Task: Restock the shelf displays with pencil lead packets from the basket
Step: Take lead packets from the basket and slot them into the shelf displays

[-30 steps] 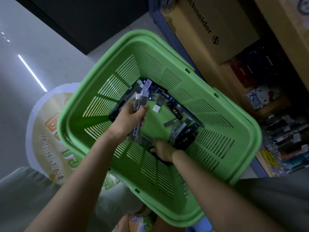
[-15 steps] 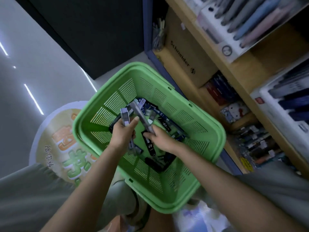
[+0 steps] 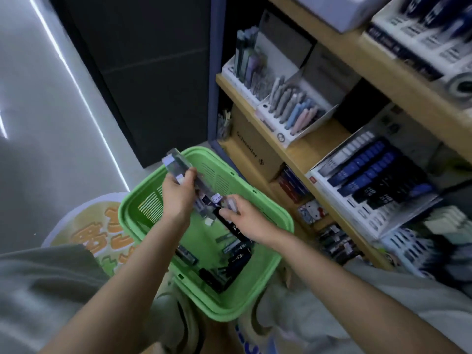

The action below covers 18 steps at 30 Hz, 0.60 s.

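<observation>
the left hand (image 3: 178,200) is clenched round a fanned stack of lead packets (image 3: 178,166), held above the green basket (image 3: 219,311) near its rim at 11 o'clock. the right hand (image 3: 249,222) pinches what i take to be a single packet (image 3: 231,203), though blur smears its edges, just beside the stack's lower end. more loose packets (image 3: 237,258) lie on the basket floor toward 5 o'clock.

my worry is the stack: it is slick and splayed, gripped low, so pushing another packet in could fan it wider and drop some. a drop inward costs little, but one past the rim at 11 o'clock lands on the floor.

the display tray (image 3: 370,180) of dark packets sits at 2 o'clock, well apart from the hands. the way there crosses the shelf board (image 3: 306,155), with a pen stand (image 3: 293,111) at 1 o'clock and a cardboard box (image 3: 252,149) below it. i judge the room best above the basket and out toward 9 o'clock. near the shelf i would lift first and then reach.
</observation>
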Tool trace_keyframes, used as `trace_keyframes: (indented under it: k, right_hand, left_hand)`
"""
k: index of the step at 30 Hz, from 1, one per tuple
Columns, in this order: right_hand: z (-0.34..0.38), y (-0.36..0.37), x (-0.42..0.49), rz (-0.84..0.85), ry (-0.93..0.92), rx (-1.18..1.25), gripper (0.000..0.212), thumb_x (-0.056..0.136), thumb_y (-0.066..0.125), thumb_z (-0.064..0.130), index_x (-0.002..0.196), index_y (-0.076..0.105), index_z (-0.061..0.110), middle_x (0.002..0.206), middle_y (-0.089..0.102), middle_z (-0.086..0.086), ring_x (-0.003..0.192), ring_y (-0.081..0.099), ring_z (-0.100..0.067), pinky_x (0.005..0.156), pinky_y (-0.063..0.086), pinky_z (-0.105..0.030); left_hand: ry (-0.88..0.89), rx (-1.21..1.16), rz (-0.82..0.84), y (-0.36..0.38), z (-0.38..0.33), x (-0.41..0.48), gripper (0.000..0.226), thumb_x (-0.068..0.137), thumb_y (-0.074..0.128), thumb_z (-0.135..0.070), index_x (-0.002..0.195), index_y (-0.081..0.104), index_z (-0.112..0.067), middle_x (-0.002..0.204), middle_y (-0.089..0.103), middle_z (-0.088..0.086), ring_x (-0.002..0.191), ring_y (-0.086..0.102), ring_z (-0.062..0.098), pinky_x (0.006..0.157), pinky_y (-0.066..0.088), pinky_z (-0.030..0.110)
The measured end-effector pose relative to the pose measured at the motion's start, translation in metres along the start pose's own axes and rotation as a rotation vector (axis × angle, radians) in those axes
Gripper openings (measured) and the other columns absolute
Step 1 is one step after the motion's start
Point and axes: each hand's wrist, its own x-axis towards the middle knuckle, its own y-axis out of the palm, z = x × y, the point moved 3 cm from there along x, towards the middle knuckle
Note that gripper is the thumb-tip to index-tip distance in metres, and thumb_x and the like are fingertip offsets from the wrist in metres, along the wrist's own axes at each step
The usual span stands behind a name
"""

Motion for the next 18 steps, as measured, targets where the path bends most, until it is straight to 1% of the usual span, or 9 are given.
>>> trace_keyframes:
  k: [2, 4, 5, 6, 7, 9, 10, 14, 18]
  right_hand:
    - [0.013, -0.015, -0.016, -0.072, -0.045, -0.019, 0.04, 0.101, 0.042, 0.019, 0.134, 0.04, -0.004, 0.128, 0.049, 0.0, 0.114, 0.047, -0.007, 0.087, 0.034, -0.016]
    - [0.026, -0.029, -0.03, -0.168, -0.081, 0.022, 0.037, 0.102, 0.04, 0.012, 0.125, 0.041, -0.018, 0.109, 0.055, 0.004, 0.094, 0.051, 0.0, 0.073, 0.039, -0.013]
    - [0.032, -0.034, -0.036, -0.211, -0.094, 0.062, 0.036, 0.102, 0.04, 0.011, 0.122, 0.042, -0.019, 0.104, 0.058, 0.002, 0.087, 0.052, 0.0, 0.07, 0.041, -0.013]
    - [0.039, -0.038, -0.043, -0.247, -0.106, 0.117, 0.033, 0.102, 0.04, 0.011, 0.12, 0.046, -0.016, 0.101, 0.061, -0.003, 0.083, 0.055, -0.002, 0.069, 0.043, -0.012]
    - [0.046, -0.041, -0.049, -0.279, -0.114, 0.176, 0.028, 0.102, 0.041, 0.012, 0.117, 0.053, -0.007, 0.099, 0.063, -0.006, 0.08, 0.057, -0.006, 0.067, 0.045, -0.013]
    - [0.059, -0.044, -0.06, -0.324, -0.124, 0.283, 0.02, 0.102, 0.042, 0.015, 0.111, 0.06, 0.012, 0.089, 0.064, -0.002, 0.075, 0.059, -0.008, 0.061, 0.048, -0.014]
    - [0.065, -0.045, -0.063, -0.352, -0.127, 0.326, 0.019, 0.101, 0.044, 0.016, 0.108, 0.061, 0.016, 0.085, 0.064, -0.001, 0.072, 0.06, -0.008, 0.06, 0.049, -0.017]
    - [0.084, -0.053, -0.074, -0.49, -0.14, 0.373, 0.018, 0.096, 0.054, 0.016, 0.089, 0.066, 0.005, 0.062, 0.061, -0.006, 0.051, 0.056, -0.014, 0.061, 0.048, -0.027]
    - [0.096, -0.056, -0.082, -0.562, -0.111, 0.401, 0.023, 0.094, 0.059, 0.019, 0.08, 0.066, 0.002, 0.054, 0.061, -0.008, 0.045, 0.054, -0.017, 0.052, 0.045, -0.027]
  left_hand:
    - [0.045, -0.039, -0.034, -0.001, -0.018, -0.008, 0.013, 0.097, 0.05, -0.02, 0.086, 0.052, -0.013, 0.082, 0.063, 0.004, 0.07, 0.061, 0.019, 0.062, 0.049, 0.029]
    - [0.079, -0.07, 0.009, -0.001, -0.033, -0.019, 0.017, 0.097, 0.047, -0.014, 0.08, 0.048, -0.017, 0.076, 0.062, 0.001, 0.064, 0.06, 0.013, 0.057, 0.046, 0.027]
    - [0.069, -0.089, 0.058, 0.0, -0.04, -0.025, 0.017, 0.097, 0.046, -0.012, 0.081, 0.048, -0.016, 0.073, 0.061, 0.001, 0.06, 0.06, 0.012, 0.055, 0.048, 0.026]
    - [0.046, -0.107, 0.128, 0.002, -0.044, -0.032, 0.015, 0.097, 0.046, -0.011, 0.083, 0.047, -0.014, 0.069, 0.059, 0.002, 0.055, 0.06, 0.012, 0.052, 0.049, 0.026]
    - [0.022, -0.119, 0.211, 0.006, -0.048, -0.039, 0.013, 0.097, 0.046, -0.009, 0.085, 0.046, -0.012, 0.065, 0.058, 0.003, 0.051, 0.06, 0.012, 0.05, 0.051, 0.026]
    - [0.006, -0.1, 0.368, 0.016, -0.053, -0.058, 0.016, 0.097, 0.045, -0.005, 0.082, 0.044, -0.01, 0.055, 0.056, 0.003, 0.046, 0.059, 0.014, 0.047, 0.052, 0.025]
    - [0.015, -0.087, 0.431, 0.021, -0.055, -0.068, 0.018, 0.097, 0.045, -0.004, 0.08, 0.045, -0.01, 0.05, 0.056, 0.002, 0.044, 0.057, 0.013, 0.046, 0.051, 0.024]
    - [0.046, -0.085, 0.591, 0.038, -0.065, -0.097, 0.009, 0.096, 0.054, -0.016, 0.091, 0.054, -0.009, 0.054, 0.052, 0.003, 0.043, 0.049, 0.011, 0.042, 0.044, 0.022]
    - [0.077, -0.069, 0.593, 0.044, -0.078, -0.1, 0.016, 0.09, 0.063, -0.022, 0.081, 0.056, -0.012, 0.053, 0.048, 0.002, 0.042, 0.044, 0.01, 0.041, 0.04, 0.02]
